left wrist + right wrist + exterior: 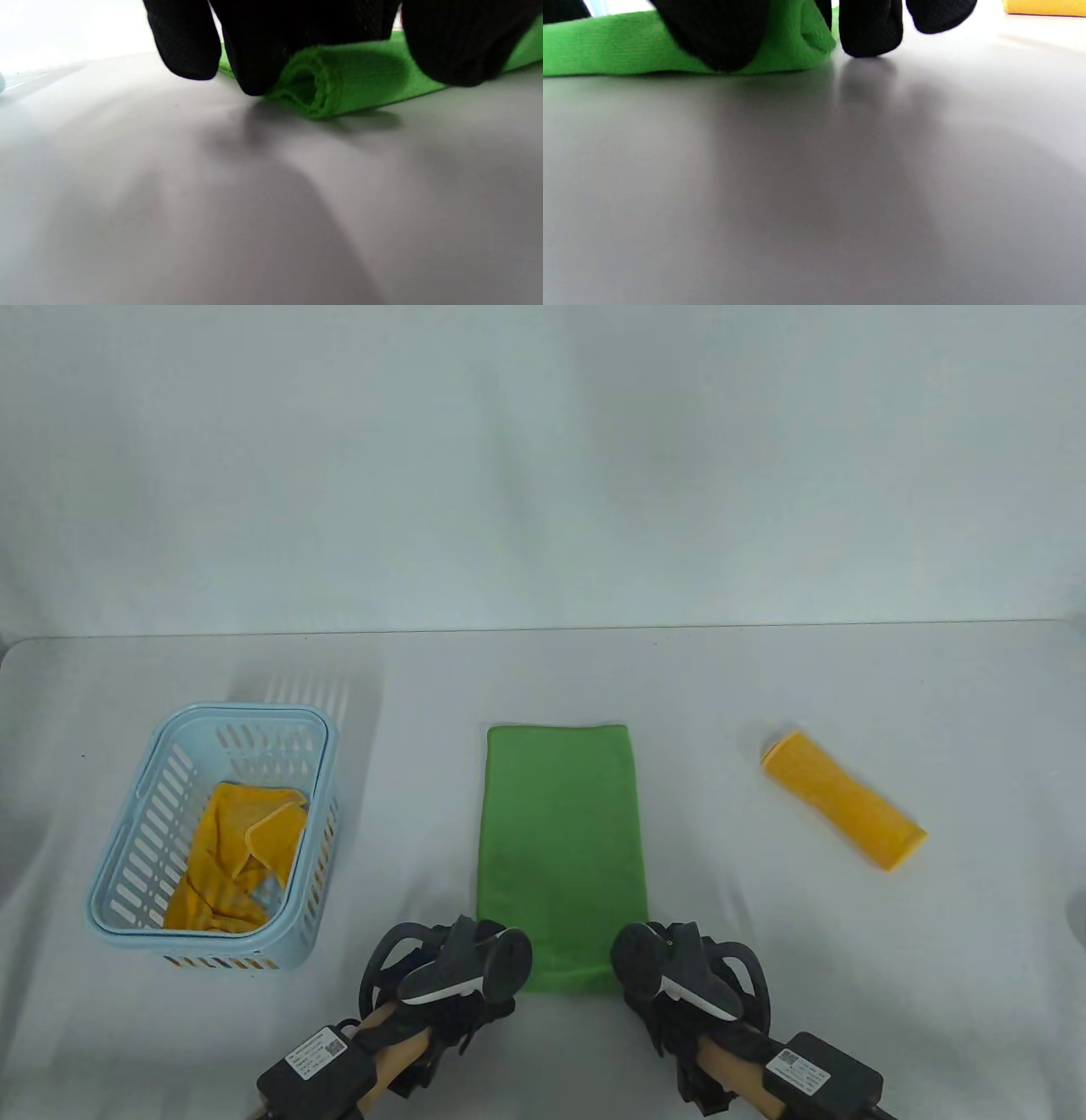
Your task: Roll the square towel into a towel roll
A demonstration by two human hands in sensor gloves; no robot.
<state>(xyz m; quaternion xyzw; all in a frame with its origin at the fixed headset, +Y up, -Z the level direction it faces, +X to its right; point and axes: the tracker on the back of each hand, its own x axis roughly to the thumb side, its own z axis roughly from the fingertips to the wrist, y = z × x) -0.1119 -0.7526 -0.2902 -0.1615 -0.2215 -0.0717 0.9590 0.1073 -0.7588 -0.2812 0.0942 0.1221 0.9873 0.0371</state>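
Green towel (560,848) lengthwise front-to-back, near end rolled, both hands gripping

Pale grey table (543,687) with rounded corners, plain white wall (543,458) behind, soft even light

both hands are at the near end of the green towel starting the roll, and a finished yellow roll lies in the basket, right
Not quite: the finished yellow roll lies on the table, right of the green towel; the basket holds a crumpled yellow cloth. The table view shows it.

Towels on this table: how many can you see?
3: a green towel at the centre, a rolled yellow towel on the right, a crumpled yellow towel in the basket. More may be hidden beneath.
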